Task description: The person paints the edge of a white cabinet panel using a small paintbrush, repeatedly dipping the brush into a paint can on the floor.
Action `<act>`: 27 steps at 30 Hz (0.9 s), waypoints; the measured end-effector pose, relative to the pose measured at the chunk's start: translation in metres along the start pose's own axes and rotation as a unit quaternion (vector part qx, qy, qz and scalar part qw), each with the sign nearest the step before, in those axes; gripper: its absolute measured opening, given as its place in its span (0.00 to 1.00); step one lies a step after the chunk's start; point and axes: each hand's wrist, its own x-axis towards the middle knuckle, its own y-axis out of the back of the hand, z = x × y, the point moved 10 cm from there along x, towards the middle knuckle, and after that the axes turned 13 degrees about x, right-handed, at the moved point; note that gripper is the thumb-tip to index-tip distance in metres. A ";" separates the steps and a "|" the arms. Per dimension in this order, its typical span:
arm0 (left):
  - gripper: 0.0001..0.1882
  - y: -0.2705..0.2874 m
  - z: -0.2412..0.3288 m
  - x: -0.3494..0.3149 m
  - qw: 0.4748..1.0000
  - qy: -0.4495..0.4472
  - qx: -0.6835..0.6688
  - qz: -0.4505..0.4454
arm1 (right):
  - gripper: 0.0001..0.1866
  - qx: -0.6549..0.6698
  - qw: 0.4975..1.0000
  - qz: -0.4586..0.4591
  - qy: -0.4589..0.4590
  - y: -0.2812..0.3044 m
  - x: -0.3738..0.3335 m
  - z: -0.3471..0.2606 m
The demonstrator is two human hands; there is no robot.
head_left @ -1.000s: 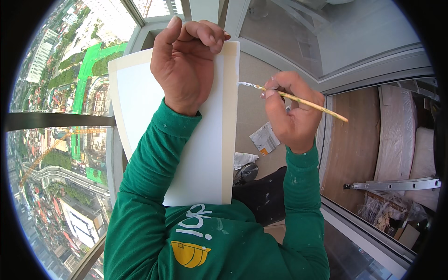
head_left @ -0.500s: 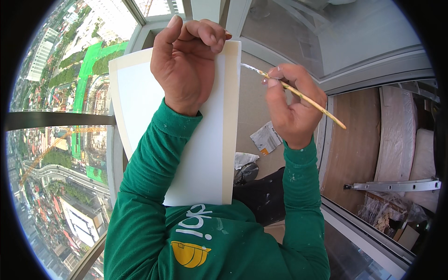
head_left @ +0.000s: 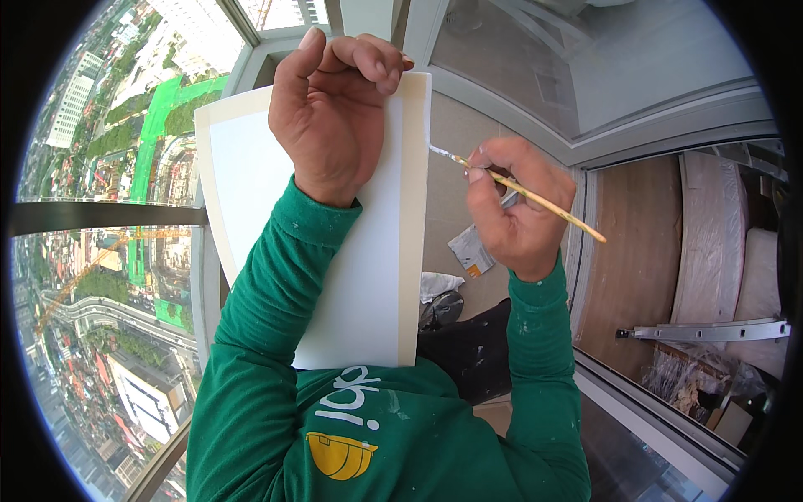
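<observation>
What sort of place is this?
Likely a high-rise balcony, seemingly mid-renovation: city roads show far below on the left, plastic-wrapped items lie by wood flooring at right, and the right hand holds a thin paintbrush.

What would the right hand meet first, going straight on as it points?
Likely the right edge of the white board. The brush in the right hand leads, its tip appearing at that edge, though depth leaves contact unclear.
</observation>
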 end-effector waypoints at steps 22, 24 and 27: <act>0.29 -0.002 0.000 0.000 1.000 0.004 -0.002 -0.004 | 0.06 0.029 0.998 0.052 0.027 0.006 0.010 0.008; 0.29 -0.002 0.000 0.000 1.000 0.004 -0.002 -0.003 | 0.06 0.032 0.996 0.067 0.040 0.008 0.010 0.006; 0.29 -0.003 0.001 0.000 1.000 0.003 -0.003 -0.004 | 0.06 0.023 0.997 0.058 0.038 0.008 0.007 0.006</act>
